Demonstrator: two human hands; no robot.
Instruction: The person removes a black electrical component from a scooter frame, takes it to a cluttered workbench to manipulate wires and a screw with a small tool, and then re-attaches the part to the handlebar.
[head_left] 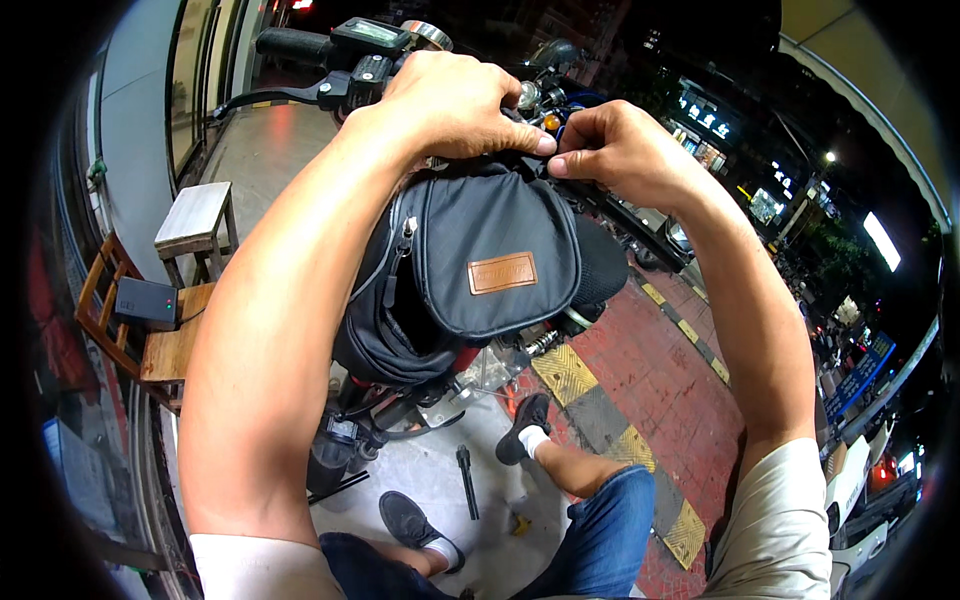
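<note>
A black fabric bag (495, 225) with a brown patch hangs at the front of a two-wheeler's handlebar (290, 45). Its side zipper (408, 230) is partly undone, leaving a dark gap under the lid. My left hand (450, 105) reaches across the bar to the bag's top edge, thumb and fingers closed. Close beside it, my right hand (615, 150) pinches at the same top edge, its thumb almost meeting the left thumb. Between the fingertips is dark material, perhaps part of a strap; I cannot make out its form.
Left of the bag are a brake lever (265, 98), a white-topped stool (195, 215) and a wooden chair (160, 345) bearing a black box (147, 302). A dark rod-shaped tool (467, 483) lies on the pavement between my feet. Red paving (640, 350) with a yellow-black strip runs along the right.
</note>
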